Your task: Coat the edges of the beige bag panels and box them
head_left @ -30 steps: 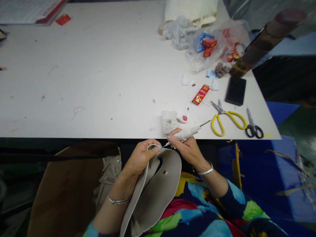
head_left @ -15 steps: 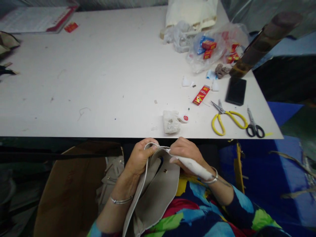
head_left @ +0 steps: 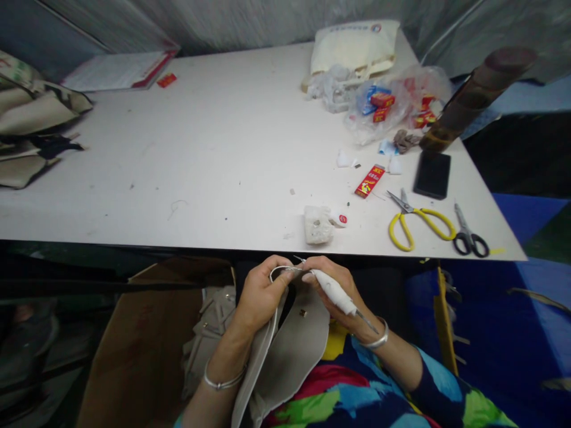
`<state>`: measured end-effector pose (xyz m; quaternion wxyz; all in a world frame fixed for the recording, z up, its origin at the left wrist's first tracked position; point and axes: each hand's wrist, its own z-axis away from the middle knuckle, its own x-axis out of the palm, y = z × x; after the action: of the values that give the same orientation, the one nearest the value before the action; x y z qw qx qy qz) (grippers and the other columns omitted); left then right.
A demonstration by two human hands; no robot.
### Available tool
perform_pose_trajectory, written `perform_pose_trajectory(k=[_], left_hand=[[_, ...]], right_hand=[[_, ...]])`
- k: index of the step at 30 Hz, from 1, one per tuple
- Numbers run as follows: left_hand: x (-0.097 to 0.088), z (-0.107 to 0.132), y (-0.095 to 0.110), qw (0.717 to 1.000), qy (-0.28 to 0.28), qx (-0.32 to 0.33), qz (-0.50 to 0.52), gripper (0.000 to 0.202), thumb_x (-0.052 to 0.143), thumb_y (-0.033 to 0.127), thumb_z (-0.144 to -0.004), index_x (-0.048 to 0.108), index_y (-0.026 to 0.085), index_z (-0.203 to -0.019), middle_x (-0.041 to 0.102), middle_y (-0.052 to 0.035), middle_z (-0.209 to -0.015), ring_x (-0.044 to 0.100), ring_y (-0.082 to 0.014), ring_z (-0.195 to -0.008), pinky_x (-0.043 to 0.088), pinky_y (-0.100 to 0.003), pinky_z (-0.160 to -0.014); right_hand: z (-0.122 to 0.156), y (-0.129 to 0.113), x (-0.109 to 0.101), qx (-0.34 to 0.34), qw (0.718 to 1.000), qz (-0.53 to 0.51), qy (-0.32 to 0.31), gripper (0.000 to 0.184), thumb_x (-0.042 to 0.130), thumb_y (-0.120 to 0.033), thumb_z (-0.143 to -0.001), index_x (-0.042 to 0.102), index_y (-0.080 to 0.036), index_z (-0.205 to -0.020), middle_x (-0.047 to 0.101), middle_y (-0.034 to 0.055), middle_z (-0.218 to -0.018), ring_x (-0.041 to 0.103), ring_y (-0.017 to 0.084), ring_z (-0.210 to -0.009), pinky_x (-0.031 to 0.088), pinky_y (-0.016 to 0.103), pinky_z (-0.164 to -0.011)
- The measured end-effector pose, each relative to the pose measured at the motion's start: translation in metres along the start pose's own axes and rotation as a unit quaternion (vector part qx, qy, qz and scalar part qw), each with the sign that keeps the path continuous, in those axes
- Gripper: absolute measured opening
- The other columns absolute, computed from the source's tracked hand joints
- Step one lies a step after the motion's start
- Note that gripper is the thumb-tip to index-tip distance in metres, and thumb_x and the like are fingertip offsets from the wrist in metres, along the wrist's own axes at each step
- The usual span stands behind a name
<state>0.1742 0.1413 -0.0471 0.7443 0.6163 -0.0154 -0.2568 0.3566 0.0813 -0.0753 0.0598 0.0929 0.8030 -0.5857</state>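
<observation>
My left hand (head_left: 260,294) pinches the top edge of a beige bag piece (head_left: 300,351), which hangs down over my lap and has a small metal fitting on its inner face. In my right hand (head_left: 345,280) is an awl-like tool with a white-wrapped handle (head_left: 333,290). A thin metal rod sticks out of the handle's back end, and a pointed tip shows beyond my fingers at the bag's edge. My two hands almost meet there, just off the table's front edge. My fingers partly hide the contact between tip and edge.
On the white table (head_left: 214,148) lie a whitish block (head_left: 317,229), a red packet (head_left: 370,181), yellow-handled scissors (head_left: 422,221), black-handled scissors (head_left: 468,238) and a phone (head_left: 432,174). Plastic bags (head_left: 379,110) sit behind. A cardboard box (head_left: 134,351) with beige pieces (head_left: 209,333) stands lower left.
The view has shifted, so the table things appear lower and further right. My right hand has turned the tool slightly, and its tip now shows above the bag's edge. Both grips remain.
</observation>
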Motion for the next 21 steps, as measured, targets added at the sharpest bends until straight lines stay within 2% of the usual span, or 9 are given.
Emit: perform_pose_trajectory(k=[6, 10, 15, 21], left_hand=[[-0.005, 0.005, 0.005, 0.999, -0.008, 0.031, -0.012, 0.009, 0.068, 0.024, -0.086, 0.066, 0.018, -0.091, 0.067, -0.0016, -0.087, 0.061, -0.0185, -0.084, 0.046, -0.03, -0.081], [-0.007, 0.008, 0.008, 0.999, -0.022, 0.024, 0.028, 0.014, 0.071, 0.024, -0.085, 0.064, 0.018, -0.096, 0.065, -0.0018, -0.092, 0.06, -0.0184, -0.087, 0.046, -0.029, -0.081], [-0.008, 0.01, 0.01, 0.998, -0.03, 0.017, 0.054, 0.017, 0.072, 0.021, -0.083, 0.063, 0.018, -0.097, 0.065, -0.0014, -0.093, 0.06, -0.0179, -0.088, 0.045, -0.029, -0.082], [-0.006, 0.008, 0.011, 0.995, -0.039, 0.0, 0.094, 0.018, 0.073, 0.02, -0.081, 0.063, 0.017, -0.095, 0.064, -0.0001, -0.089, 0.058, -0.0157, -0.083, 0.043, -0.026, -0.076]], right_hand=[[-0.001, -0.003, 0.01, 0.017, 1.0, 0.003, 0.02, 0.006, 0.072, -0.028, -0.101, 0.067, -0.026, -0.103, 0.074, -0.0003, -0.099, 0.071, 0.015, -0.088, 0.054, 0.026, -0.082], [-0.002, -0.007, 0.012, 0.033, 0.999, -0.004, 0.014, 0.006, 0.07, -0.024, -0.1, 0.066, -0.026, -0.104, 0.073, -0.0011, -0.098, 0.069, 0.014, -0.085, 0.053, 0.025, -0.078], [-0.002, -0.01, 0.015, 0.038, 0.999, 0.003, 0.026, 0.006, 0.069, -0.021, -0.097, 0.065, -0.025, -0.098, 0.068, -0.0036, -0.086, 0.063, 0.012, -0.071, 0.049, 0.023, -0.069], [-0.002, -0.009, 0.019, 0.053, 0.998, 0.005, 0.029, 0.003, 0.066, -0.022, -0.094, 0.063, -0.023, -0.093, 0.069, -0.0019, -0.084, 0.061, 0.013, -0.068, 0.049, 0.023, -0.065]])
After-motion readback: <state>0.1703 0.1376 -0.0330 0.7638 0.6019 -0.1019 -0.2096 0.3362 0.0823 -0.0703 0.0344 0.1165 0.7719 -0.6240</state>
